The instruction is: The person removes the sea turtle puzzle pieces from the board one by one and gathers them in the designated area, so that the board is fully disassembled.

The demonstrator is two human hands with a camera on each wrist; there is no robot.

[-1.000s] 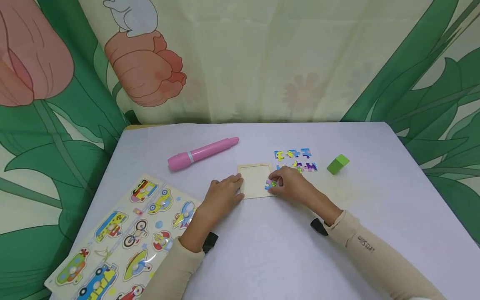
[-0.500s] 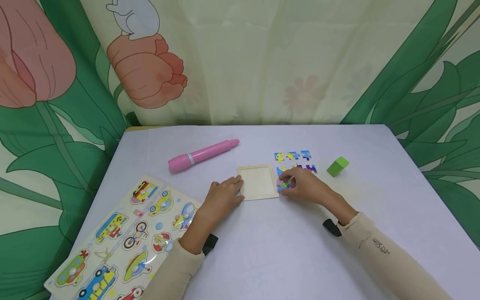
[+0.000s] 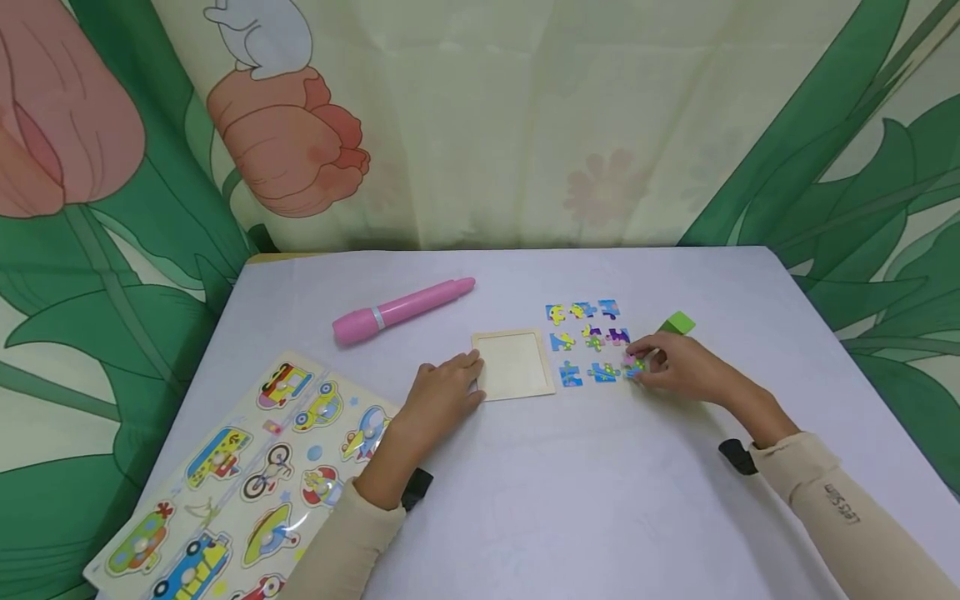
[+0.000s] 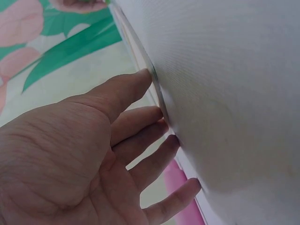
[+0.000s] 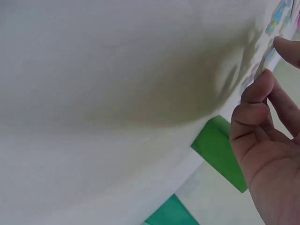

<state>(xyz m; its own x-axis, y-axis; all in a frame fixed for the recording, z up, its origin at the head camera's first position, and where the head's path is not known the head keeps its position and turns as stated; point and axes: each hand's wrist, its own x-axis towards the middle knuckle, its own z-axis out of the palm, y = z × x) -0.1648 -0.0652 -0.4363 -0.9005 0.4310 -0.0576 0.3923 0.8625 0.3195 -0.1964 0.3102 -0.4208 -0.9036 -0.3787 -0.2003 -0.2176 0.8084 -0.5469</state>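
My right hand (image 3: 686,367) pinches a small colorful jigsaw piece (image 3: 634,367) between thumb and fingertips, at the right end of the bottom row of pieces. The right wrist view shows the same piece (image 5: 267,58) edge-on between the fingertips, low over the table. Several other jigsaw pieces (image 3: 603,372) lie in three rows, picture side up. Left of them is a square wooden puzzle tray (image 3: 506,334) with a bare inside. My left hand (image 3: 442,392) rests at the tray's left edge, its fingers spread and fairly straight, with the thumb (image 4: 126,89) against the edge.
A green block (image 3: 679,322) stands just behind my right hand, partly hidden by it. A pink pen-shaped tube (image 3: 405,311) with a silver band lies behind the tray. A vehicle peg-puzzle board (image 3: 337,450) lies at the left, partly under my left forearm.
My right hand has moved right with the jigsaw piece, from over the tray to the far end of the bottom row, uncovering the other pieces. The left hand has stayed at the tray.
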